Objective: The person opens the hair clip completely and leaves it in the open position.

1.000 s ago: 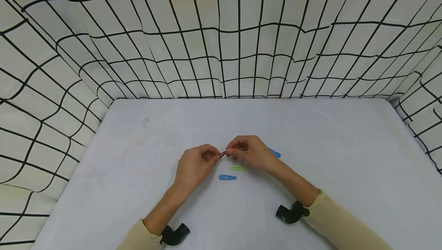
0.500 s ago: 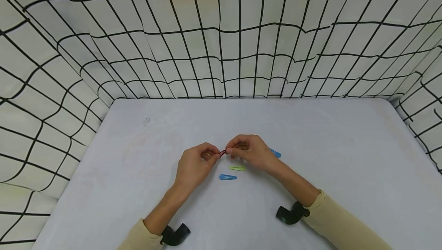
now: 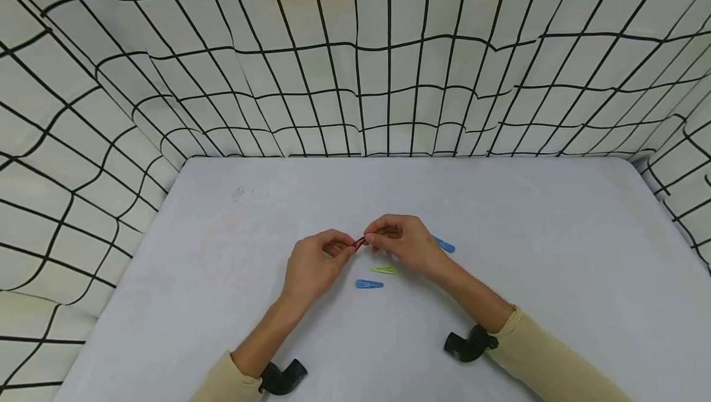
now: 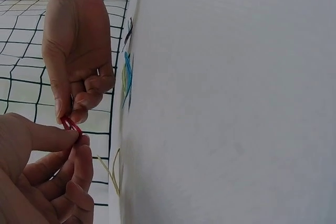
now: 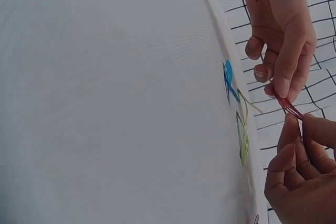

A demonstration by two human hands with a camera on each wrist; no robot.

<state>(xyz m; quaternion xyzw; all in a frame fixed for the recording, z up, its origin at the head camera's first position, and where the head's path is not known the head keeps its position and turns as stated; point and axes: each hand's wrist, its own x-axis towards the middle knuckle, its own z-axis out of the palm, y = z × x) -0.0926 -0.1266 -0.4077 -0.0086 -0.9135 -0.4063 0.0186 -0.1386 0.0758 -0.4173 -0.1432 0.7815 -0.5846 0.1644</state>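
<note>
A red hair clip (image 3: 360, 243) is held above the tabletop (image 3: 222, 303), between the two hands, and is tilted with its right end higher in the head view. One end is pinched between thumb and finger of the left hand (image 3: 314, 267); the opposite end is pinched by the fingertips of the right hand (image 3: 403, 244). Whether the clip is snapped open or closed cannot be determined, as both ends are covered by fingers.

On the tabletop, a yellow-green clip (image 3: 384, 270) is found lying near the hands, on the person's side of the red clip. A blue clip (image 3: 369, 284) is laid just beside it, nearer the person, with its broad end turned left. A second blue clip (image 3: 444, 244) is noted beside the right wrist, by which it is partly hidden. In the left wrist view, a yellowish clip with spread arms (image 4: 116, 174) is seen near the left hand.

Beige sleeves (image 3: 555, 362) are worn on both arms, and a black elbow-shaped fitting is carried at the left wrist (image 3: 284, 377) and at the right wrist (image 3: 468, 344). The tabletop is bordered at the back and sides by white walls marked with a black grid (image 3: 389, 50).
</note>
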